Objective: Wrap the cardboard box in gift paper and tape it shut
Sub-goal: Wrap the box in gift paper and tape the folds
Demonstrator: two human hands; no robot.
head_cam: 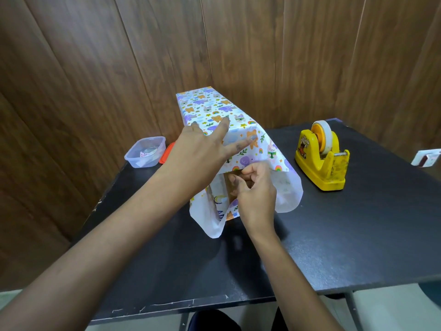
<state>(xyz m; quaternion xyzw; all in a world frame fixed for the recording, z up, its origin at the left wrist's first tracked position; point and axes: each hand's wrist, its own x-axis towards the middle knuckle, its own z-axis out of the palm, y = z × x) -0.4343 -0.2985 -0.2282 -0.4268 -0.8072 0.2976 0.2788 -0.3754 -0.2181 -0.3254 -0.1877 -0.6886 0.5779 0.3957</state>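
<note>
Head view, left to right: a clear plastic container (pixel 145 151) with an orange lid (pixel 167 152) beside it sits at the far left of the black bench (pixel 358 235).

The left hand (pixel 202 154) lies on top of the parcel with fingers straight and spread, pressing the gift paper (pixel 214 108) flat at the near top edge. The cardboard box (pixel 229 191) stands mid-bench, its length running away from the person. It is sleeved in paper, and bare brown board shows only at the open near end.

The right hand (pixel 255 187) has its fingers curled, pinching the lower edge of the top flap that hangs over that end. The side flaps stick out unfolded.

The step looks like closing the near end. To do it well, keep the left hand pinning the top and draw the flap down tight against the board. Crease along the box edge, then fold in both sides before reaching for tape.

At the right stands a yellow tape dispenser (pixel 321 158) carrying a tape roll (pixel 323 134). It bears a cartoon sticker with no legible words. Blue lettering on the box end is partly covered and unreadable.
</note>
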